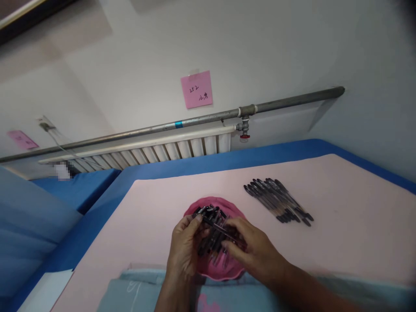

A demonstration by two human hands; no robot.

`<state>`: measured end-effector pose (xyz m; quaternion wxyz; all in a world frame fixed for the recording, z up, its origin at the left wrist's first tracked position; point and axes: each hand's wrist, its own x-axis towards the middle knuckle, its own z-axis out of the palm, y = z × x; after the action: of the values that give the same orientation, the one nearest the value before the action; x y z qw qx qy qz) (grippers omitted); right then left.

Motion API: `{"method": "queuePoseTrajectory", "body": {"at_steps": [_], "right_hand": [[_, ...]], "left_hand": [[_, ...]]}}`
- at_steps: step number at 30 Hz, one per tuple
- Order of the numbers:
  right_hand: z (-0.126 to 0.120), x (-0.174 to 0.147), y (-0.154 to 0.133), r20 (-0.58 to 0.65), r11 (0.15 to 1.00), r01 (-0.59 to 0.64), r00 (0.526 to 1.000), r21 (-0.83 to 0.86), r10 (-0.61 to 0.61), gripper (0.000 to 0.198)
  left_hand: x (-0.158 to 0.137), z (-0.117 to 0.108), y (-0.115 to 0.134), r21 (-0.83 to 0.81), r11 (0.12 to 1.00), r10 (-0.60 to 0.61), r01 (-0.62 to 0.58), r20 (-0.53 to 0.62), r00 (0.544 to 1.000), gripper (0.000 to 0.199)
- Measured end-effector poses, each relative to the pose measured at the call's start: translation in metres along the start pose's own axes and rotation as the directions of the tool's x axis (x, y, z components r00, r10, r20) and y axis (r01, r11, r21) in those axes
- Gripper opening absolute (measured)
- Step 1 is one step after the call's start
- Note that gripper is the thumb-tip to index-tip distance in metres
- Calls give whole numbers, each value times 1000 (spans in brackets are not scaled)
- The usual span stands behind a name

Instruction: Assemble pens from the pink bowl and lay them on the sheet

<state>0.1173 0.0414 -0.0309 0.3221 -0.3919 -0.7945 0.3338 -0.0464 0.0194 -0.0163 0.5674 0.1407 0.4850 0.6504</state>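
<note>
A dark-capped pen (214, 225) slants over a pink scalloped bowl (224, 274). My left hand (186, 242) pinches its capped end between thumb and fingers. At the other end, my right hand (255, 249) has its curled fingers and thumb around the clear barrel; the exact contact is partly hidden and a little blurred. Many loose pens (208, 245) with black and clear parts lie jumbled in the bowl beneath both hands. To the right, a row of similar pens (276, 199) lies side by side, slanted, on the pink table cover (156, 216).
A blue cloth (279, 151) edges the pink cover. Light-blue fabric (136, 288) lies along the near edge, and a white sheet (45, 290) sits at lower left. Behind are a radiator (175, 149), a metal pipe (139, 132) and a pink note (197, 90) on the wall.
</note>
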Motion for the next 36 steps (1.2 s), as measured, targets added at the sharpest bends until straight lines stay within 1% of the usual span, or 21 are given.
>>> {"method": "queuePoseTrajectory", "body": {"at_steps": [2,3,5,7,9,11,14,16,18,21,23,25,27,29,30,34,36], "right_hand": [[0,0,1,9,1000,-22,1000,-12,22,8],[0,0,1,20,1000,-9,1000,-6,10,8],[-1,0,1,30,998,54,998,15,-54,15],[-1,1,1,17,996,92,996,11,-92,14],[-2,1,1,-2,998,66,998,-25,-66,12],[-2,1,1,5,999,32,999,-41,-32,4],[-3,1,1,41,997,71,997,-10,-71,16],[-2,2,2,36,996,94,995,-6,-94,12],[-2,2,3,25,996,80,997,-29,-79,16],[-1,2,3,35,996,65,997,-55,-63,6],[-1,2,3,49,994,99,994,-39,-97,13],[-2,2,2,47,993,117,992,-33,-115,14],[-1,2,2,41,994,94,995,-56,-92,14],[-1,1,2,48,995,61,997,-83,-58,7],[-1,1,2,59,995,56,997,-86,-51,7],[-1,0,3,106,997,67,993,-49,-61,14],[-2,1,1,100,999,44,994,-4,-43,15]], "left_hand": [[0,0,0,4,1000,-1,1,-2,1000,23],[0,0,1,3,1000,0,0,-3,1000,23],[0,0,1,-7,1000,5,-6,-9,1000,23],[0,0,2,-19,1000,10,-10,-13,1000,24],[-1,0,3,-21,1000,13,-14,-11,1000,24],[-1,0,4,-16,1000,11,-11,-4,1000,24],[-2,1,6,-11,1000,10,-10,0,1000,25],[-3,1,6,-6,1000,17,-17,0,1000,27],[-3,2,6,7,1000,21,-21,3,1000,28],[-3,2,6,29,999,22,-22,3,1000,30],[-3,2,7,35,999,32,-32,-2,999,30],[-3,1,7,36,998,42,-41,-8,999,30],[-3,1,7,39,998,47,-47,-13,999,29],[-3,0,6,42,998,48,-47,-14,999,29],[-2,0,6,44,998,48,-47,-14,999,29],[-3,0,6,68,996,52,-51,-6,999,31],[-4,0,7,107,991,74,-75,11,997,31]]}}
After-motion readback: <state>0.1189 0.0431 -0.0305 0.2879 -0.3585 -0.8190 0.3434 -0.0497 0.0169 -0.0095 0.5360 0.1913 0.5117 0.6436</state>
